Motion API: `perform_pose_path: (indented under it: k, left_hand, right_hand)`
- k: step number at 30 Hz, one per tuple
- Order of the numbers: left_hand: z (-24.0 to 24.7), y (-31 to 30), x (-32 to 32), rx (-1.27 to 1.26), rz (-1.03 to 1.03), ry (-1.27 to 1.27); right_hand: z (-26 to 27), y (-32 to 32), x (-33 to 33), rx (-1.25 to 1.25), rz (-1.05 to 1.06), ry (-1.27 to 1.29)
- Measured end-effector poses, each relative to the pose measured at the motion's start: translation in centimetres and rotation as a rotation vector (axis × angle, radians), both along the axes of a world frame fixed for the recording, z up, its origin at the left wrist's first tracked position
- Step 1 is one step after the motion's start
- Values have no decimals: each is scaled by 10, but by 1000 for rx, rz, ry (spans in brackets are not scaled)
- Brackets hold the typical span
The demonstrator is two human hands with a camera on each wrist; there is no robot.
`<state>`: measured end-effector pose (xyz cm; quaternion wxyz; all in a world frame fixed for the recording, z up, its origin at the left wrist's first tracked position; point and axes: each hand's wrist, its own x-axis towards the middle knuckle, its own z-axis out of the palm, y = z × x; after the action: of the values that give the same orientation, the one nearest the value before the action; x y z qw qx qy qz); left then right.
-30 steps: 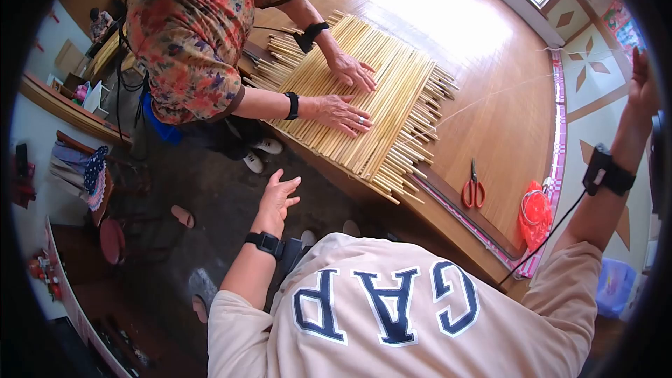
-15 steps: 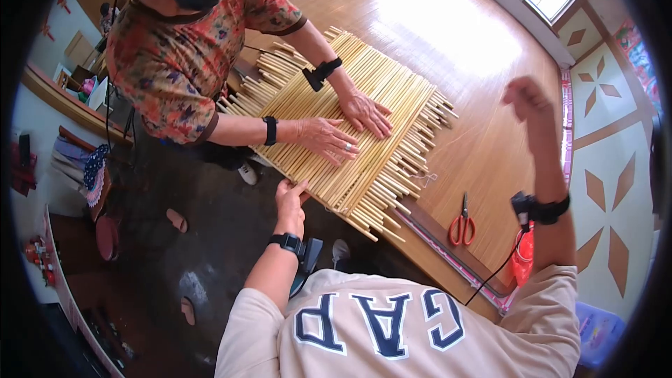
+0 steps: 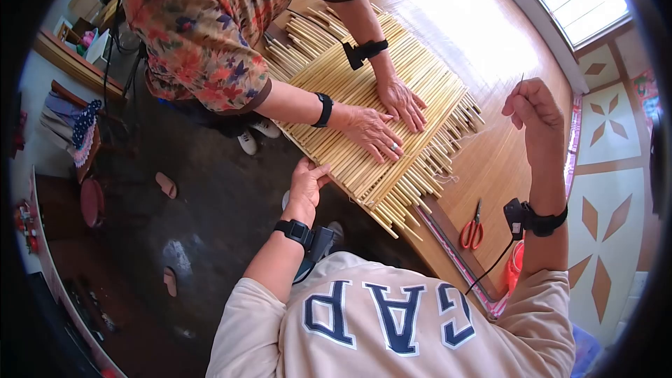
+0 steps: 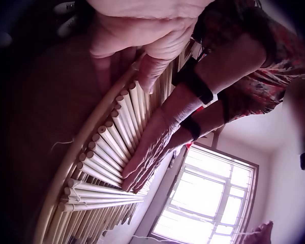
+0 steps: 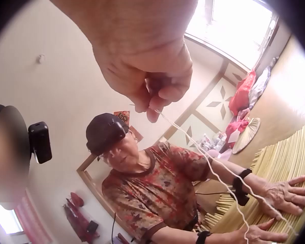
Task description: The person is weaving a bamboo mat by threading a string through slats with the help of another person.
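Note:
A mat of pale, thin sticks [image 3: 336, 108] lies on the table. My left hand [image 3: 306, 180] grips its near edge, thumb [image 4: 153, 68] on top by the stick ends and the other fingers below the edge. Raised above the right of the table, my right hand [image 3: 535, 103] pinches a thin needle [image 3: 522, 78]. From those fingertips white thread [image 5: 206, 153] runs as two strands down to the mat. Another person's hands, one [image 3: 374, 133] nearer me and one [image 3: 401, 103] farther, lie flat on the sticks.
More loose sticks [image 3: 413, 192] stick out from under the mat on both sides. Red-handled scissors [image 3: 472, 229] and a red plastic bag [image 3: 514, 266] lie toward the table's right. The other person [image 3: 203, 35] stands at the left side; slippers [image 3: 166, 185] are on the floor.
My left hand has gone from free beside the table to the mat's near edge. My right hand has come inward from the far right and is held up, fingers pinched.

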<state>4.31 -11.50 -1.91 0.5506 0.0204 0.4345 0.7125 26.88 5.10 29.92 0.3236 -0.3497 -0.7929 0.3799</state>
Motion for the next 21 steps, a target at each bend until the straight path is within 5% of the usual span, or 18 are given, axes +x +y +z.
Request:
perform_pose_path:
  k: [9, 11, 21]
  left_hand:
    - [-4, -1, 0, 1, -60, 12]
    - [-15, -3, -8, -34, -73, -72]
    - [-17, -5, -14, -85, -56, -96]
  right_hand:
    - [-102, 0, -28, -228, 103, 112]
    - [-136, 4, -16, -483, -69, 153]
    - [-222, 15, -5, -487, -377, 279]
